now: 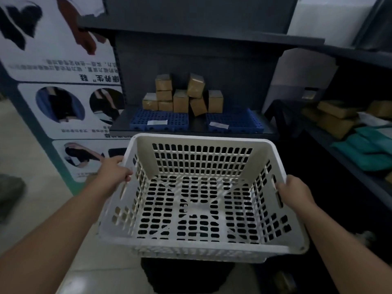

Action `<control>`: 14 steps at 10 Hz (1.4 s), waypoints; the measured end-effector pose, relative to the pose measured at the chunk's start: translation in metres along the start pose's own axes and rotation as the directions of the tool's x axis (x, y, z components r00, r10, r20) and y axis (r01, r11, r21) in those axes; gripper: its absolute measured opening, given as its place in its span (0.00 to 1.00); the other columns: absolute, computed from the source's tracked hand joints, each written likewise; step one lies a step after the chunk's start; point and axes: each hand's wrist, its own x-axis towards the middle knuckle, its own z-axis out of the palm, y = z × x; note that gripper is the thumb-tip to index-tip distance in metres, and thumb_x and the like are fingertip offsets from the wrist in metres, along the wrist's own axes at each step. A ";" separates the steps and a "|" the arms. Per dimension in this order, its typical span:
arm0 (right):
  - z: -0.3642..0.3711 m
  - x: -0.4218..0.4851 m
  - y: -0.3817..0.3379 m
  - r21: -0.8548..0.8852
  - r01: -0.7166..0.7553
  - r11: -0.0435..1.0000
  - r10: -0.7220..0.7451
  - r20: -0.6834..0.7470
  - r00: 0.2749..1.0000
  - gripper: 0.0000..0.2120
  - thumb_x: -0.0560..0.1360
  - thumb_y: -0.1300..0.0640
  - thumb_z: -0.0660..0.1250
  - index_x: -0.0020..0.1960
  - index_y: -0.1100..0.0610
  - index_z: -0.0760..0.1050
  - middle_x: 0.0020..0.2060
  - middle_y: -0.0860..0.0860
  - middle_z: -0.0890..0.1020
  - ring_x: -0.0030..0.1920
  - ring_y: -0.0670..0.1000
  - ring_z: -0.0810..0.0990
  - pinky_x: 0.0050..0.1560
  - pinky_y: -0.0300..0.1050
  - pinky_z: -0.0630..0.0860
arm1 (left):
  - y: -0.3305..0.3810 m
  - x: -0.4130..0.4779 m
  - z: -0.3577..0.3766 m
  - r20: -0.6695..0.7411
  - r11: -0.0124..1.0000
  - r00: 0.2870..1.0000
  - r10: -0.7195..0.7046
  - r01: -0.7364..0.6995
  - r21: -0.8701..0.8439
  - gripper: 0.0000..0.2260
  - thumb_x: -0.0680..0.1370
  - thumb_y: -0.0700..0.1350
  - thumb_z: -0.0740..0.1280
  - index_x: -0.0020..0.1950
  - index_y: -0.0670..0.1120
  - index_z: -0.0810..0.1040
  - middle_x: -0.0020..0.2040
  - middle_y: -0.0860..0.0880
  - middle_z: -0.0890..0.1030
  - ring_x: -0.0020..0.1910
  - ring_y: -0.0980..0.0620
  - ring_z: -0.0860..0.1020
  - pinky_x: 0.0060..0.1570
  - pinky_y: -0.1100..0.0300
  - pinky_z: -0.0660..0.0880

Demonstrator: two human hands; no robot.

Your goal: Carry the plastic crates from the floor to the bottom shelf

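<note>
Pretty dim, poster text unreadable. White crate held up in front of the dark shelf, left hand and right hand clamped on opposite side rims, arms stretched forward.

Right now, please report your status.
Both hands, left hand and right hand, gripping white crate. Crate empty, facing shelf. Blue trays occupy it.

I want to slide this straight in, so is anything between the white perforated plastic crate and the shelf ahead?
Yes. With the left hand and right hand gripping the white perforated plastic crate, the dark shelf ahead already holds two blue perforated trays at its front and stacked brown cardboard boxes behind.
</note>
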 end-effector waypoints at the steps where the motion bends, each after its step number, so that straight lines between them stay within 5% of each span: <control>1: 0.021 0.032 -0.012 -0.014 0.008 1.000 -0.008 0.033 0.999 0.07 0.76 0.52 0.63 0.41 0.53 0.70 0.34 0.51 0.77 0.33 0.51 0.75 0.30 0.43 0.68 | 0.005 0.037 0.012 -0.021 0.999 1.000 -0.017 0.018 0.044 0.22 0.72 0.29 0.70 0.65 0.39 0.77 0.40 0.41 0.81 0.32 0.45 0.79 0.26 0.59 0.72; 3: 0.050 0.078 -0.024 -0.050 0.009 0.999 -0.003 0.118 0.993 0.08 0.76 0.52 0.62 0.40 0.53 0.70 0.34 0.52 0.78 0.32 0.52 0.76 0.29 0.42 0.67 | -0.004 0.073 0.033 -0.059 0.989 0.995 -0.077 0.083 0.123 0.18 0.71 0.29 0.70 0.59 0.39 0.80 0.35 0.42 0.82 0.27 0.48 0.78 0.21 0.61 0.72; 5: 0.063 0.102 -0.023 -0.106 -0.012 0.994 0.032 0.190 0.981 0.08 0.77 0.53 0.60 0.41 0.54 0.69 0.35 0.53 0.78 0.33 0.53 0.77 0.29 0.42 0.69 | -0.021 0.102 0.054 -0.025 0.976 0.989 -0.147 0.149 0.156 0.18 0.72 0.31 0.70 0.61 0.40 0.79 0.41 0.40 0.83 0.32 0.43 0.80 0.30 0.53 0.77; 8: 0.078 0.110 -0.035 -0.102 -0.009 0.995 0.031 0.222 0.974 0.10 0.78 0.53 0.60 0.39 0.54 0.67 0.35 0.53 0.78 0.31 0.52 0.77 0.28 0.41 0.68 | -0.027 0.110 0.061 -0.013 0.968 0.981 -0.191 0.191 0.162 0.15 0.72 0.26 0.68 0.58 0.32 0.78 0.42 0.35 0.81 0.31 0.44 0.76 0.27 0.55 0.74; 11: 0.083 0.109 -0.041 -0.166 -0.035 0.986 0.072 0.223 0.972 0.09 0.79 0.52 0.59 0.42 0.54 0.67 0.36 0.53 0.77 0.33 0.53 0.77 0.29 0.42 0.70 | -0.017 0.099 0.062 -0.004 0.963 0.986 -0.166 0.163 0.214 0.17 0.75 0.28 0.67 0.63 0.32 0.76 0.46 0.33 0.81 0.37 0.41 0.77 0.34 0.52 0.75; 13: 0.076 0.107 -0.046 -0.194 0.002 0.981 0.045 0.242 0.969 0.11 0.79 0.49 0.59 0.53 0.57 0.68 0.40 0.53 0.79 0.36 0.54 0.79 0.37 0.47 0.79 | -0.007 0.088 0.063 -0.002 0.934 0.995 -0.096 0.091 0.347 0.13 0.78 0.36 0.66 0.62 0.37 0.78 0.46 0.38 0.81 0.36 0.47 0.76 0.30 0.59 0.67; 14: 0.070 0.105 -0.047 -0.220 0.073 0.973 -0.030 0.193 0.981 0.23 0.78 0.46 0.60 0.70 0.54 0.63 0.58 0.58 0.76 0.52 0.59 0.78 0.45 0.49 0.76 | -0.009 0.081 0.055 -0.048 0.900 0.999 0.014 0.009 0.437 0.24 0.77 0.40 0.68 0.73 0.42 0.71 0.58 0.39 0.81 0.47 0.45 0.78 0.40 0.55 0.71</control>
